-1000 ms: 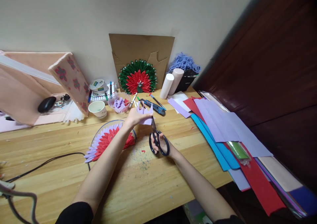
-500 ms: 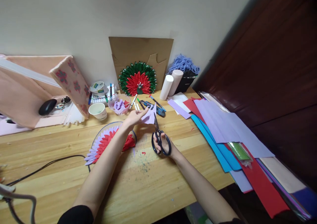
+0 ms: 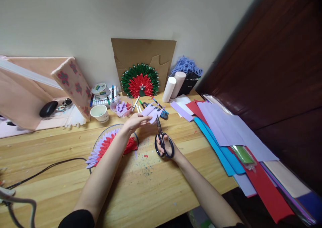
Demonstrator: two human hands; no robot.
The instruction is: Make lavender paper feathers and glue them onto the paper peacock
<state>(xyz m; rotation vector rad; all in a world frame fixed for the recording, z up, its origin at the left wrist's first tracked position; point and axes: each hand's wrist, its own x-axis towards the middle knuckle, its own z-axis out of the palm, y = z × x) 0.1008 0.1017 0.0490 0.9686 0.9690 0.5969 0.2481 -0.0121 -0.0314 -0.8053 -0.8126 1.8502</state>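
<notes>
Between the fingers of my left hand [image 3: 136, 121] is a piece of purple paper [image 3: 152, 112] with pointed, cut edges. My right hand [image 3: 166, 145] has its fingers through the loops of black-handled scissors [image 3: 161, 134]. The blades point away from me, their tips at the paper's right edge. Below my left forearm, partly hidden by it, lies a round fan [image 3: 95, 153] covered with purple and red paper petals. Just beyond my left hand, a clear plastic bowl [image 3: 113, 107] holds purple and red paper scraps.
A cardboard sheet [image 3: 143, 50] with a green and red peacock [image 3: 140, 78] leans on the wall. A paper cup [image 3: 99, 114] stands left of the bowl. White rolls [image 3: 169, 89] stand at the back. Coloured paper sheets [image 3: 213, 124] overhang the right edge. A black cable [image 3: 50, 165] crosses the left.
The purple paper has turned and spread in my left hand, its points now showing apart over the pens. My right hand and the scissors have barely moved.
</notes>
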